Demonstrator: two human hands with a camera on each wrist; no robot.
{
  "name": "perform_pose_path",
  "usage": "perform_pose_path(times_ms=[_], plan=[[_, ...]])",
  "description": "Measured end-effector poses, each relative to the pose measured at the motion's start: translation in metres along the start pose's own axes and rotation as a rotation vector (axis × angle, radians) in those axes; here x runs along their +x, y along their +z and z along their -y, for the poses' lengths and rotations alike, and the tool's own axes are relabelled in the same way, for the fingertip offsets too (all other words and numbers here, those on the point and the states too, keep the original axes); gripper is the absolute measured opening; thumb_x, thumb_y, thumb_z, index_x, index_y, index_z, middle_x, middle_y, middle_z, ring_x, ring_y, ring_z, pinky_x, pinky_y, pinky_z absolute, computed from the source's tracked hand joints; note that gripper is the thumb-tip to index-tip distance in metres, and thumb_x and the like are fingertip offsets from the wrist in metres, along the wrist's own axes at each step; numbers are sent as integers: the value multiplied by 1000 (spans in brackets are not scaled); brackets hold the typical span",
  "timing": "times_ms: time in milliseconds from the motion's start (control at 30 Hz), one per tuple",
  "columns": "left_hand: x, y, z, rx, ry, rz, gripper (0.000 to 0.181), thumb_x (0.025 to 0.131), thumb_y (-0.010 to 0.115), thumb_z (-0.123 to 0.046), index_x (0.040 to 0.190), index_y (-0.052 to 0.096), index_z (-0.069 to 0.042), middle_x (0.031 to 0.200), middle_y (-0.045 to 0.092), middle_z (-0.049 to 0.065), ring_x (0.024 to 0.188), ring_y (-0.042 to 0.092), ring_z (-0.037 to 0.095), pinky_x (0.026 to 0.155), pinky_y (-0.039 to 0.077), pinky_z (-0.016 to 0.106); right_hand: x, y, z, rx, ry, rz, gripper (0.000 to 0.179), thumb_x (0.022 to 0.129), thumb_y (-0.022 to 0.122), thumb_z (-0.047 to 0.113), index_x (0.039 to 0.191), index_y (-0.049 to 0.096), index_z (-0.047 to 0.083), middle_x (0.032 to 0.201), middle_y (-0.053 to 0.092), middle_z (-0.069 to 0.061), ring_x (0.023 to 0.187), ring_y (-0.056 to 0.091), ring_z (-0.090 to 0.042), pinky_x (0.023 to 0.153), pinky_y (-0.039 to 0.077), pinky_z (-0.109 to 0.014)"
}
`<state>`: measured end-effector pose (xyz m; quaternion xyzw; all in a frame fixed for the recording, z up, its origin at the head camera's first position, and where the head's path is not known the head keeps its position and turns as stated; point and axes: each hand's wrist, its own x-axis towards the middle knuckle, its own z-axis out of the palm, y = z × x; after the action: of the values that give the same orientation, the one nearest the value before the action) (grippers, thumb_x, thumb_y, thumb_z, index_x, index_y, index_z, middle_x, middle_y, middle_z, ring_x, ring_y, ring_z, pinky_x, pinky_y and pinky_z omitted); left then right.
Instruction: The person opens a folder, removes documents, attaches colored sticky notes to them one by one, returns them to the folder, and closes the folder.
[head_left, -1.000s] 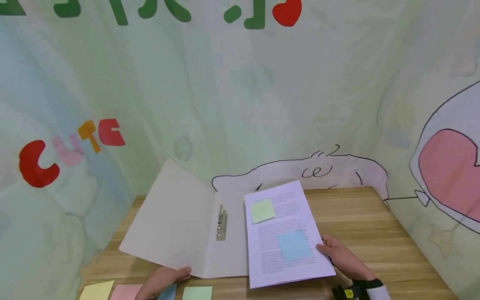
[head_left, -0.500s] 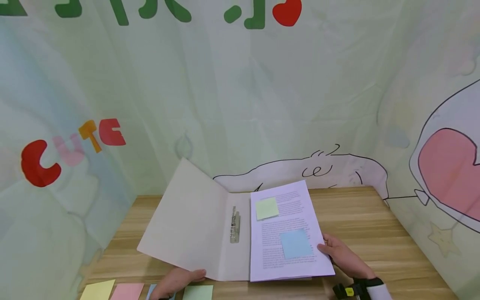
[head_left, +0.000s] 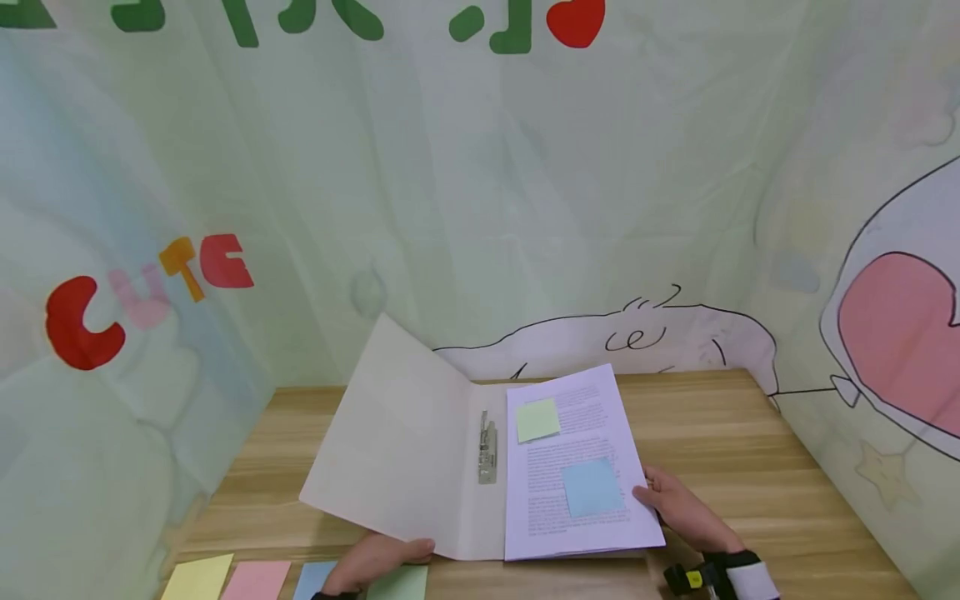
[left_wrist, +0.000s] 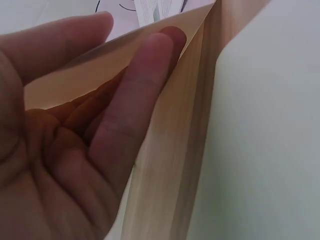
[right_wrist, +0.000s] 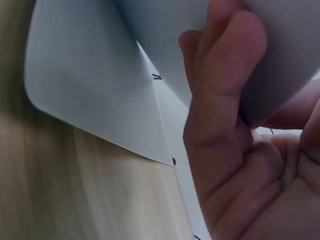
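Note:
A pale file folder (head_left: 397, 450) lies opened out, its left cover tilted up off the table. Inside, near the spine, is a metal lever clip (head_left: 487, 450). My left hand (head_left: 378, 557) holds the cover's lower edge, thumb on top; in the left wrist view its fingers (left_wrist: 132, 95) reach beneath the cover. A stack of printed sheets (head_left: 540, 533) overlaps the folder's right side, with a green sticky note (head_left: 538, 419) and a blue sticky note (head_left: 592, 487) on the top page. My right hand (head_left: 686, 512) pinches the stack's right edge, thumb above and fingers (right_wrist: 225, 65) underneath.
Along the near left of the wooden table (head_left: 735, 467) lie yellow (head_left: 197, 577), pink (head_left: 255, 580), blue (head_left: 311, 578) and green paper squares (head_left: 401, 582), the last two partly behind my left hand. A printed cloth backdrop (head_left: 480, 208) surrounds the table.
My left hand has slid the folder to the right, so its clip now sits close to the sheets. The stack has straightened slightly; my right hand stays nearly in place.

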<state>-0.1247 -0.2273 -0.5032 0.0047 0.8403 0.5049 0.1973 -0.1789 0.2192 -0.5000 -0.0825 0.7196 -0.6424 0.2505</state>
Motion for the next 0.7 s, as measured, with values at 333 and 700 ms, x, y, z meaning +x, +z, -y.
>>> perform_pose_path(times_ms=[333,700], plan=[[4,8,-6,-27,60,49,44,85,70,-28,111,60,6,104,66,9,94,55,17,86,42,37,6,4,-3,-27,16,-19,56,103,36,16,145,11,-12,116,61,-16,92,61,-25,73,50,-34],[7,12,-7,56,-24,14,45,83,70,-34,108,61,3,103,65,9,93,54,21,90,39,53,10,6,-6,-80,15,-53,53,103,36,15,143,17,-14,118,60,-15,93,59,-25,76,45,-32]])
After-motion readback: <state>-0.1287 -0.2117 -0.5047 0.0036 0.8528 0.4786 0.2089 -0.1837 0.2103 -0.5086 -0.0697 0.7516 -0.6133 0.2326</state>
